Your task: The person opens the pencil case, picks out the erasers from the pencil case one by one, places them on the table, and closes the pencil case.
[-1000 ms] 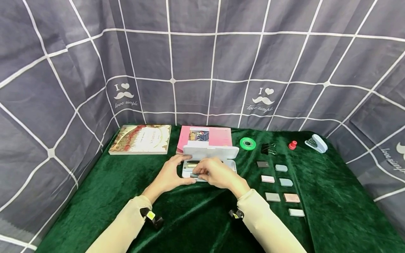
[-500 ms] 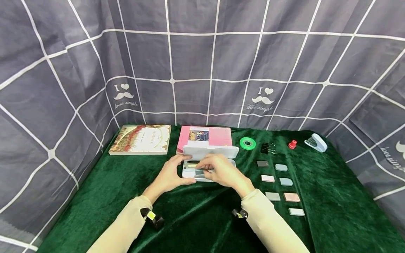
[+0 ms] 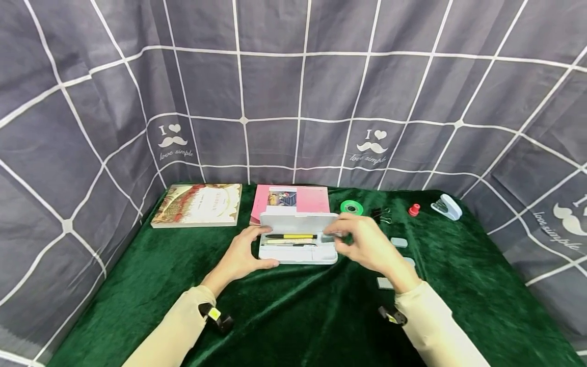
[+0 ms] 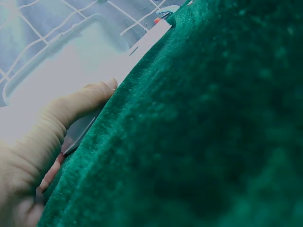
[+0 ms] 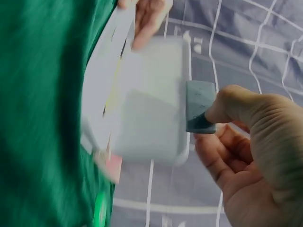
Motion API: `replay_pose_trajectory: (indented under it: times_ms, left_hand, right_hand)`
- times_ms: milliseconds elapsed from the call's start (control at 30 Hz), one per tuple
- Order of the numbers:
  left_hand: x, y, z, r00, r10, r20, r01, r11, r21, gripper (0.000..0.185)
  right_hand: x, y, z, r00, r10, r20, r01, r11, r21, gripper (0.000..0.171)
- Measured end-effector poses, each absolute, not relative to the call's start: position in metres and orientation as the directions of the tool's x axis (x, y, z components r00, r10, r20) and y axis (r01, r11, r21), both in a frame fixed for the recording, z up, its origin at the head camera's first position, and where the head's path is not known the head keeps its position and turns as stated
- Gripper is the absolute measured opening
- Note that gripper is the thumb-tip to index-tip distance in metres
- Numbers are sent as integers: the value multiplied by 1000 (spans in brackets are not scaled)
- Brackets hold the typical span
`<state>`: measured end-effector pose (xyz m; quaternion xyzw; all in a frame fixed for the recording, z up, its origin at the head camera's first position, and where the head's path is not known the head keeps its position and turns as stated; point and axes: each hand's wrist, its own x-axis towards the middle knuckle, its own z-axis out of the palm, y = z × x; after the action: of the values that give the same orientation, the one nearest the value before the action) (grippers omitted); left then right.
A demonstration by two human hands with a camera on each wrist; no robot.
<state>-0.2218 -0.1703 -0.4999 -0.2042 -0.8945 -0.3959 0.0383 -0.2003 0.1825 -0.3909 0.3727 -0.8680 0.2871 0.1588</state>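
An open white pencil case (image 3: 298,259) lies on the green cloth, its lid (image 3: 298,222) tipped up at the back. Inside it are a yellow-and-black pen (image 3: 295,236) and a paler pen (image 3: 286,242). My left hand (image 3: 239,256) grips the case's left end, thumb at the front edge and fingers towards the back. Over the right end, my right hand (image 3: 367,245) pinches a grey-blue block-shaped eraser (image 5: 199,106) between thumb and fingers. In the right wrist view the eraser shows plainly; in the head view the fingers partly cover it.
Erasers (image 3: 399,242) lie to the right, some behind my right arm. Green tape (image 3: 351,207), black binder clips (image 3: 381,215), a small red object (image 3: 414,209) and a stapler (image 3: 447,207) stand farther back. A thick book (image 3: 197,205) and a pink book (image 3: 313,199) lie behind the case.
My right hand has moved right from the middle of the case to its right end, carrying the eraser. The pens are uncovered. My left hand keeps its grip on the case.
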Motion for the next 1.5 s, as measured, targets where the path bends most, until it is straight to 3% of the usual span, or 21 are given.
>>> replay_pose_trajectory:
  times_ms: [300, 667, 1067, 1500]
  left_hand:
    - [-223, -171, -499, -917, 327, 227, 390, 620, 681, 90]
    - [-220, -175, -500, -918, 322, 233, 390, 622, 679, 88]
    - [-220, -172, -497, -919, 323, 225, 385, 621, 682, 88]
    - [-220, -169, -498, -914, 334, 229, 396, 621, 676, 88]
  right_hand:
    - [-161, 260, -404, -713, -453, 535, -683, 621, -385, 46]
    - [-110, 304, -443, -807, -419, 417, -584, 678, -448, 54]
    - [-105, 310, -452, -716, -565, 411, -698, 563, -442, 55]
    - [-107, 307, -441, -713, -616, 333, -690, 536, -486, 39]
